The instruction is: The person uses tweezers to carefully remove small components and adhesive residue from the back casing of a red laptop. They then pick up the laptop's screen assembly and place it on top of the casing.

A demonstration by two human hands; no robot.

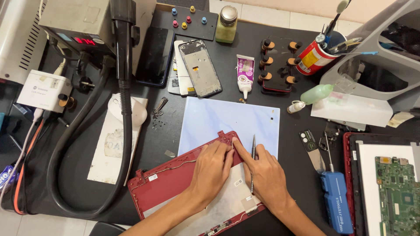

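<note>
A red laptop lid cover (168,179) lies tilted on the black mat, its inner side up with a pale foil sheet and thin cables along its edge. My left hand (212,168) rests flat on the cover, fingertips pressing near its upper corner. My right hand (264,175) lies beside it, index finger touching the same corner (227,139), and it holds metal tweezers (253,148) pointing away from me. A light blue work pad (210,120) lies under the cover's upper corner.
A hot-air station (83,30) with a thick black hose (124,109) stands at the left. Phone frames (200,67), a glue tube (245,74), a bottle (226,24), a tool can (315,54) sit behind. A green circuit board (398,196) and blue tool (337,201) lie right.
</note>
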